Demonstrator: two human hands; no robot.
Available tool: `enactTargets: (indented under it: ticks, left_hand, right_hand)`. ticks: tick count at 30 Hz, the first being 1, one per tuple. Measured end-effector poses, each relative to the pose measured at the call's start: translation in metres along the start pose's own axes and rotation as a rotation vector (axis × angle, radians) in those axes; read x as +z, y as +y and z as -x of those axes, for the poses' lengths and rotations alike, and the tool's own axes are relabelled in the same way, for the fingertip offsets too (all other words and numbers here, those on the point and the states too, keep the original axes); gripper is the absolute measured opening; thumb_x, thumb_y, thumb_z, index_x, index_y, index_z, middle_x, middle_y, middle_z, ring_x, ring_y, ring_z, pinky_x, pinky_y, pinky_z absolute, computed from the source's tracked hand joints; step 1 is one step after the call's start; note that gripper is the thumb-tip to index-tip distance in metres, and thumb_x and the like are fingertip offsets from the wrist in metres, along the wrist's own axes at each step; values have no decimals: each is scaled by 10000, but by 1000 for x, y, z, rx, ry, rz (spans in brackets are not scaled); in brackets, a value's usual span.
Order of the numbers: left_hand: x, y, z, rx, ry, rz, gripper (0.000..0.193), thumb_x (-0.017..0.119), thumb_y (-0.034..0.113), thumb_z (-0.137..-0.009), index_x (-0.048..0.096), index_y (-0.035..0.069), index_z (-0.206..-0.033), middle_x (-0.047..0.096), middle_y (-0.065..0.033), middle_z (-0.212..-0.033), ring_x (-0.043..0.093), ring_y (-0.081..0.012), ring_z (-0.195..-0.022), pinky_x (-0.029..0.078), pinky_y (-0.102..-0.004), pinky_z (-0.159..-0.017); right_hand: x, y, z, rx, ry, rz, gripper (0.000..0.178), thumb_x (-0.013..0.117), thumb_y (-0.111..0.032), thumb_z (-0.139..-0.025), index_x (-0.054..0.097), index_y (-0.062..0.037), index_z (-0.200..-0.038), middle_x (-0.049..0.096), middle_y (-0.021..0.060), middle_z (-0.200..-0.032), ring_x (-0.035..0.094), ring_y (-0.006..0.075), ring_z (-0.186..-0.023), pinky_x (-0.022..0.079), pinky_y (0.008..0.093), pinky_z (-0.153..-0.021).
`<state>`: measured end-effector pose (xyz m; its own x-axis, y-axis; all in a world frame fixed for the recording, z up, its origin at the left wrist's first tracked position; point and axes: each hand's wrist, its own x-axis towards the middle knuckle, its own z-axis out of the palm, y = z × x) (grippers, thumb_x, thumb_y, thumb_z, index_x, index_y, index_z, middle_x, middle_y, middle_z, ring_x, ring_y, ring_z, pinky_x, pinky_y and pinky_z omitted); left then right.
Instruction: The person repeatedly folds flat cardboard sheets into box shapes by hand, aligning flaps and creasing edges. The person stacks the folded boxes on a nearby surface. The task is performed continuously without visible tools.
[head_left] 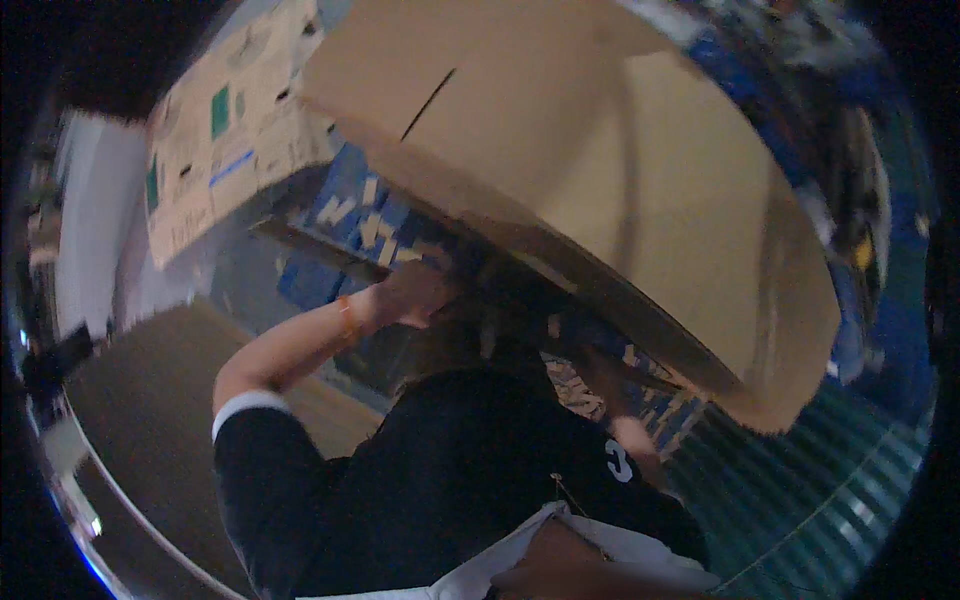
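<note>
A large brown cardboard box fills the space before my chest, tilted, its lower edge running down to the right. My left hand is closed at the box's lower left edge; whatever lies in its fingers is hidden. An orange band circles that wrist. Beneath the box's lower edge, my right hand reaches up in shadow. Its fingers are too dark and blurred to read, and I cannot tell whether it touches the box.
At the upper left stands another cardboard carton with green and blue marks. Blue packages with pale labels lie behind my left hand. A ribbed green surface spreads at the lower right. More blue items sit beyond the box on the right.
</note>
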<state>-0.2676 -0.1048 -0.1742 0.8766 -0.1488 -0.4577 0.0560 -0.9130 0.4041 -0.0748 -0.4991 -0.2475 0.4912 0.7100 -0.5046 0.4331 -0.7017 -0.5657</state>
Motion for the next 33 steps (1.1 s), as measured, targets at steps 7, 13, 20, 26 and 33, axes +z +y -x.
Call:
enactTargets:
  ticks: [7, 13, 20, 26, 33]
  left_hand:
    - [-315, 103, 146, 287, 279, -139, 370, 675, 309, -756, 635, 109, -1066, 620, -108, -707, 640, -307, -685, 505, -420, -612]
    - [-351, 146, 187, 388, 767, -439, 361, 639, 267, -768, 651, 102, -1089, 681, -120, -947, 674, -316, -857, 531, -391, -747]
    - [-227, 65, 37, 48, 913, -675, 666, 650, 296, -802, 390, 103, -1384, 313, -218, -1448, 252, -355, -1379, 180, -590, -1090]
    - [-163, 4, -13, -540, 1729, 51, 888, 532, 487, -898, 125, -82, -1446, 69, -344, -1492, 62, -459, -1401, 80, -568, -1114]
    - [-188, 1, -56, -512, 2142, 597, 814, 486, 403, -943, 87, -115, -1428, 197, -338, -1433, 336, -399, -1280, 310, -470, -1055]
  right_hand:
    - [-261, -242, 190, -35, 231, 497, 355, 715, -254, -733, 637, -113, -1050, 670, 112, -968, 628, 349, -894, 437, 427, -856]
    - [-290, -270, 272, -428, 936, 587, 457, 609, -413, -756, 649, -47, -1027, 649, 149, -993, 598, 351, -943, 443, 466, -798]
    - [-205, -166, 112, 10, 898, 865, 675, 620, -395, -810, 426, -69, -1368, 349, 195, -1451, 314, 361, -1346, 283, 565, -1042]
    - [-180, -63, 62, 307, 1772, 204, 679, 552, -372, -891, 318, -42, -1437, 134, 304, -1500, 98, 459, -1400, 132, 593, -1104]
    - [-225, -85, 35, 701, 1757, 298, 554, 571, -330, -890, 446, -16, -1329, 259, 323, -1436, 218, 507, -1337, 178, 584, -1088]
